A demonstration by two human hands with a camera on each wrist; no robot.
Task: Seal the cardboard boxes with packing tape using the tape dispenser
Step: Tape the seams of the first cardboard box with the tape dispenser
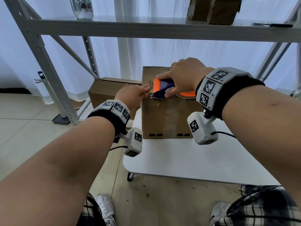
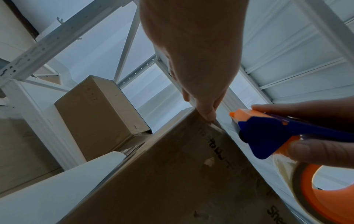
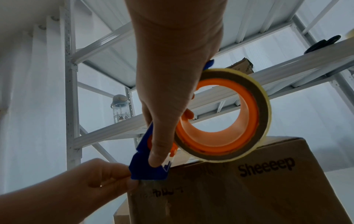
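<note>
Box [image 1: 166, 118] upright on table [image 1: 187, 162], frame centre. Right hand [image 1: 184, 77] grips tape dispenser [image 1: 162, 88] at top edge; left hand [image 1: 132, 97] pinches tape end [image 3: 145, 184], anchoring strip for pull.

I see both forearms reaching up from the bottom of the frame toward its centre. My right hand [image 1: 184, 79], right of centre, is curled in a grip; my left hand [image 1: 132, 97], just lower left, pinches with thumb and fingertips [image 3: 132, 184].
</note>
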